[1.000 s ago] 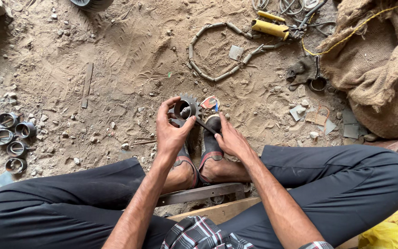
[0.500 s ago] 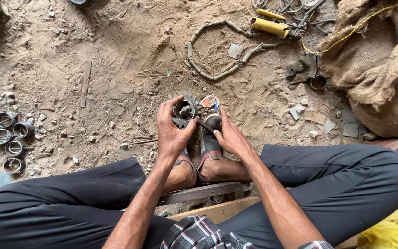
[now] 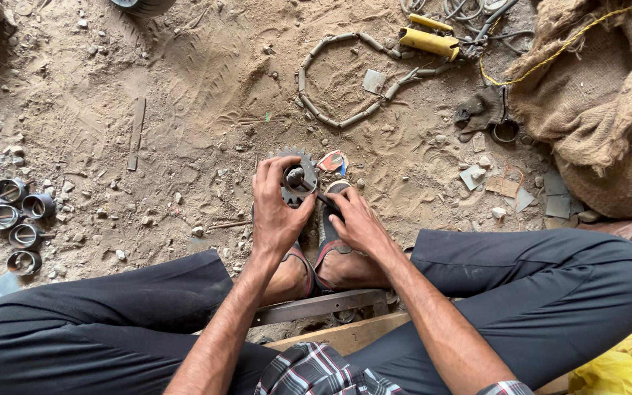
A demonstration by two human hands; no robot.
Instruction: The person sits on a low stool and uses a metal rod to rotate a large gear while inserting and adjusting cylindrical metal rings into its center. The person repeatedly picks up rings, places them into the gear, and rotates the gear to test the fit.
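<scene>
Grip: my left hand clasps a toothed sprocket above my sandalled feet, right hand pinching a thin dark tool against it.

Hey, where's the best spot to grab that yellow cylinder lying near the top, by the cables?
Probably the middle of the yellow cylinder, from above, fingers across its width: it lies flat on the sand, cables crowd its right end, and its long sides look free.

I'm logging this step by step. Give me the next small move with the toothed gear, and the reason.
Probably steady the gear with the left hand while the right hand works the thin tool at its hub: that hand already grips the gear upright above the sandals, and the tool points at the centre.
</scene>
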